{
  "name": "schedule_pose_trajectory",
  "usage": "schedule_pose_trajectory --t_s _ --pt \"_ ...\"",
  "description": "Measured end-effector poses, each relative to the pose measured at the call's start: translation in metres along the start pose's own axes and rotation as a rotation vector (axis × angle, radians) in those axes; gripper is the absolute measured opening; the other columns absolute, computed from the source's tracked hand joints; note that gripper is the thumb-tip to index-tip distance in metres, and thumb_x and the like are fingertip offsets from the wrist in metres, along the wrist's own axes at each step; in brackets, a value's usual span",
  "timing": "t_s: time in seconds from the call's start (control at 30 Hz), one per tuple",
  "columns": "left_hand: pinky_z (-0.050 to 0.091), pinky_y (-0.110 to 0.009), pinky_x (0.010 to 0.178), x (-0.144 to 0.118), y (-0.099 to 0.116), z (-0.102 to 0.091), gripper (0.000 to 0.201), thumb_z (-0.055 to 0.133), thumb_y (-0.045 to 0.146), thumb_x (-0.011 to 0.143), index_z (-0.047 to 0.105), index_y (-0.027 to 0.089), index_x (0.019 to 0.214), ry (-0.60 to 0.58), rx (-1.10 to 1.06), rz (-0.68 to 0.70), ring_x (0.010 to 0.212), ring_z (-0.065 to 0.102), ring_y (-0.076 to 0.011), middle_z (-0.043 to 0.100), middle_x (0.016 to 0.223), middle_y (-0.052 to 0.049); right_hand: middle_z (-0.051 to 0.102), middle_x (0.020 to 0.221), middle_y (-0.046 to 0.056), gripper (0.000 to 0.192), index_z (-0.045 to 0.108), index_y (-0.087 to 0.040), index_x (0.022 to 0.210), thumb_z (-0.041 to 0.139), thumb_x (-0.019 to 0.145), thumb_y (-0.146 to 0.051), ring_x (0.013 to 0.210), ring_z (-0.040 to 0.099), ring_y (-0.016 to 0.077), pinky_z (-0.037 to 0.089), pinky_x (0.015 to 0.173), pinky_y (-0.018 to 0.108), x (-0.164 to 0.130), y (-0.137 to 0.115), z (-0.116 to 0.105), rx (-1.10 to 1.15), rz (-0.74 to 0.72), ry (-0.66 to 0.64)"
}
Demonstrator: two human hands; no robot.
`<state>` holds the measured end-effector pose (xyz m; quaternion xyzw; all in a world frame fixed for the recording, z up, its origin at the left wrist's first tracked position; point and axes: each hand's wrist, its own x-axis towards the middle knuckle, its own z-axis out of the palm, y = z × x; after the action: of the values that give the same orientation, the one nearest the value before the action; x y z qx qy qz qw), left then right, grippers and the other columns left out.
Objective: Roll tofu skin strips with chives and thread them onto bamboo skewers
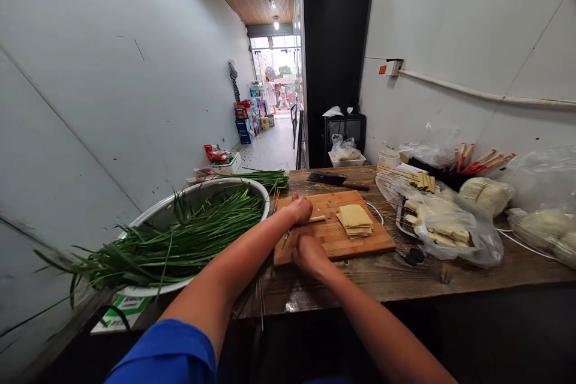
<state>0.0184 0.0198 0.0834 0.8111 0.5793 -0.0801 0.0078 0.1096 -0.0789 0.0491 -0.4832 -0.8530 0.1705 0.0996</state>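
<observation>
My left hand (302,210) is closed at the left part of the wooden cutting board (333,248). From under its fingers sticks out the end of a pale rolled tofu sheet (317,219). Just below it, my right hand (310,254) is also closed, low over the board; its fingertips are turned away, so what they hold is hidden. A bit of green chive (286,240) shows between the two hands. Right of them lies a stack of square yellowish tofu sheets (354,219). Behind the board rests a cleaver (330,179) with a wooden handle.
A large basin (266,197) heaped with long chives (211,231) stands at left. Thin skewers (261,306) jut past the table's front edge. At right, a plastic bag (488,243) partly covers a tray of skewered pieces, with red-tipped sticks (483,163) behind. A black-handled tool (414,257) lies nearby.
</observation>
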Motion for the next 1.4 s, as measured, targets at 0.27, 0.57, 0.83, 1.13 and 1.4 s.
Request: schedule_pose_trajectory --t_s 0.27,0.57,0.83,1.13,1.4 --pt "0.038 -0.029 0.071 0.011 0.004 -0.008 0.005 0.063 0.013 0.055 0.066 0.014 0.059 -0.137 0.082 -0.025 0.075 0.055 -0.0199 0.066 0.064 -0.006 0.066 0.071 0.005 0.015 0.061 -0.011 0.083 0.048 0.077 -0.014 0.061 0.06 0.0133 0.035 0.05 0.019 0.015 -0.015 0.025 0.494 0.071 0.015" --pt "0.035 -0.032 0.073 0.011 0.004 -0.006 0.013 0.056 0.013 0.059 0.068 0.012 0.063 -0.144 0.095 -0.032 0.078 0.056 -0.0217 0.068 0.075 -0.008 0.062 0.069 0.005 0.006 0.057 -0.012 0.074 0.053 0.07 -0.012 0.06 0.055 0.0127 0.03 0.049 0.02 -0.002 -0.04 0.022 0.552 0.065 0.043" --pt "0.033 -0.029 0.067 0.008 -0.002 0.003 0.014 0.057 0.021 0.062 0.069 0.016 0.058 -0.036 -0.048 -0.08 0.074 0.057 -0.0218 0.067 0.062 -0.007 0.04 0.043 -0.01 0.009 0.038 -0.021 0.074 0.04 0.076 -0.012 0.035 0.037 0.0072 0.025 0.04 0.018 -0.119 0.006 0.021 0.976 0.021 -0.134" --pt "0.034 -0.034 0.084 -0.015 -0.016 0.025 0.016 0.061 0.026 0.071 0.074 0.022 0.081 0.09 -0.251 -0.205 0.082 0.061 -0.0201 0.072 0.082 -0.004 0.045 0.058 -0.004 0.009 0.038 -0.021 0.078 0.033 0.085 -0.019 0.048 0.042 0.0099 0.027 0.05 0.022 -0.157 0.089 0.022 0.471 -0.09 0.253" --pt "0.034 -0.034 0.095 -0.029 -0.017 0.045 0.014 0.064 0.026 0.074 0.073 0.024 0.084 0.288 -0.491 -0.309 0.096 0.061 -0.0194 0.071 0.094 -0.001 0.056 0.059 0.001 0.014 0.045 -0.018 0.08 0.033 0.085 -0.015 0.052 0.055 0.014 0.029 0.05 0.023 -0.114 0.076 0.029 0.278 -0.078 0.311"
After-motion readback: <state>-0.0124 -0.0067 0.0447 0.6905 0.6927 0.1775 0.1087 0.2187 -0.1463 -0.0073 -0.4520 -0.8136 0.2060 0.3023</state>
